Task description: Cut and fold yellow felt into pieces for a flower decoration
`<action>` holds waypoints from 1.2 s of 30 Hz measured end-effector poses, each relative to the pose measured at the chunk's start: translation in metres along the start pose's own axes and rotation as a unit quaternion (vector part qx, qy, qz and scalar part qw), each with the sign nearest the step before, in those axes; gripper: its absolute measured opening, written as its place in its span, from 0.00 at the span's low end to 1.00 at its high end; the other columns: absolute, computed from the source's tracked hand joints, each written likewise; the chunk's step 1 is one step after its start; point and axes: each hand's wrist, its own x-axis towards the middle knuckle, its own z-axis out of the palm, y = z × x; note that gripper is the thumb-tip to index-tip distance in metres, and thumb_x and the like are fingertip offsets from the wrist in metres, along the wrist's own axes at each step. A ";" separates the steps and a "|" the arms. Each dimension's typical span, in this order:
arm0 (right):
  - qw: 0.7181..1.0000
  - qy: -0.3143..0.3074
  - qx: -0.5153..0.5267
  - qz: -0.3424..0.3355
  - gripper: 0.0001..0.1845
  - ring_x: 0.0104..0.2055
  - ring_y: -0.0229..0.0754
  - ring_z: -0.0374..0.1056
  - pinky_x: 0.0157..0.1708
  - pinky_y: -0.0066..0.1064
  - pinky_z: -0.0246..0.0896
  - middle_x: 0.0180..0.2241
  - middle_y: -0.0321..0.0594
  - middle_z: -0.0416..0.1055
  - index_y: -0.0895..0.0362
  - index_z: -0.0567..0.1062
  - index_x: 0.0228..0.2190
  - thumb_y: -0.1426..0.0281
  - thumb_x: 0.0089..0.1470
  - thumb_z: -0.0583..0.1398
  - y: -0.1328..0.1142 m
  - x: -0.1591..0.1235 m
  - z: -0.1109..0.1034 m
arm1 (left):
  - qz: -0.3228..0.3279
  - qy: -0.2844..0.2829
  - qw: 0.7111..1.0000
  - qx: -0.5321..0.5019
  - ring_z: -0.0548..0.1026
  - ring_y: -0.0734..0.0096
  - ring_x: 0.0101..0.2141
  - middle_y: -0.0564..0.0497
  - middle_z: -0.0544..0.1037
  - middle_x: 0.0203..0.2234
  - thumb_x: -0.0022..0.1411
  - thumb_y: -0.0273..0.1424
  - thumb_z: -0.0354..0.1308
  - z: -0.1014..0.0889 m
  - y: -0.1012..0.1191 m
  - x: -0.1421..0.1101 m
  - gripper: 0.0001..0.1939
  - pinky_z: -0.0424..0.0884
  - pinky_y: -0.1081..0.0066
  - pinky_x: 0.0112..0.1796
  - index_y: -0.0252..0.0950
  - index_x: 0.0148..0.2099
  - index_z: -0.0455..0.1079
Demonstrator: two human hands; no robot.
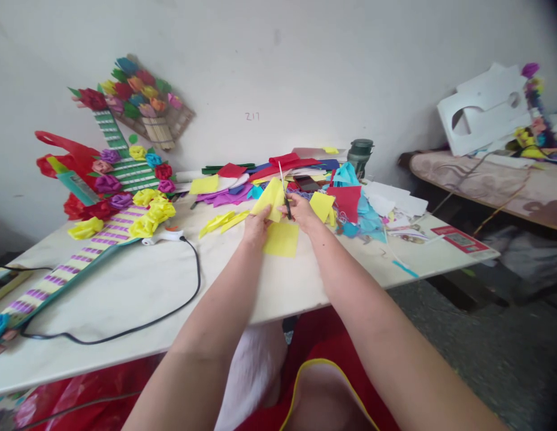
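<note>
My left hand [259, 220] pinches the lower left edge of a yellow sheet [270, 194], which looks like crepe paper or thin felt. In my right hand [300, 211] is a pair of scissors [285, 194], blades pointing up along the right edge of that sheet. A yellow square [281, 240] lies flat on the table below my hands. Folded yellow strips [222, 222] rest to the left of my left hand. Another yellow square [322, 205] lies just beyond my right wrist.
Stacked coloured sheets [233, 190] run along the wall. Teal scraps [368, 215] lie to the right, near a dark green cup [360, 154]. On the left are a flower-covered guitar shape [87, 248] and a glue gun [164, 237], its black cord [126, 332] looping across the table.
</note>
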 end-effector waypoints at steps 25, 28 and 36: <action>0.997 -0.050 -0.009 0.050 0.20 0.19 0.35 0.68 0.14 0.23 0.58 0.21 0.35 0.72 0.57 0.67 0.30 0.53 0.48 0.64 -0.003 -0.020 0.027 | 0.081 0.202 0.976 0.022 0.76 0.74 0.29 0.53 0.77 0.25 0.56 0.29 0.60 0.028 0.014 0.017 0.07 0.69 0.77 0.30 0.33 0.39 0.71; 0.999 0.021 -0.004 0.047 0.20 0.17 0.33 0.66 0.13 0.21 0.54 0.21 0.32 0.70 0.56 0.67 0.32 0.58 0.45 0.68 -0.002 -0.015 0.030 | 0.096 0.229 0.968 0.045 0.70 0.78 0.20 0.57 0.71 0.18 0.54 0.30 0.62 0.025 0.005 0.016 0.06 0.63 0.78 0.23 0.33 0.32 0.68; 0.987 0.155 0.019 0.028 0.17 0.19 0.31 0.63 0.16 0.21 0.55 0.21 0.28 0.67 0.56 0.67 0.34 0.69 0.43 0.67 0.001 -0.006 0.027 | 0.082 0.142 0.986 0.000 0.64 0.82 0.15 0.58 0.67 0.13 0.47 0.34 0.67 0.035 -0.014 0.006 0.14 0.56 0.78 0.18 0.33 0.23 0.65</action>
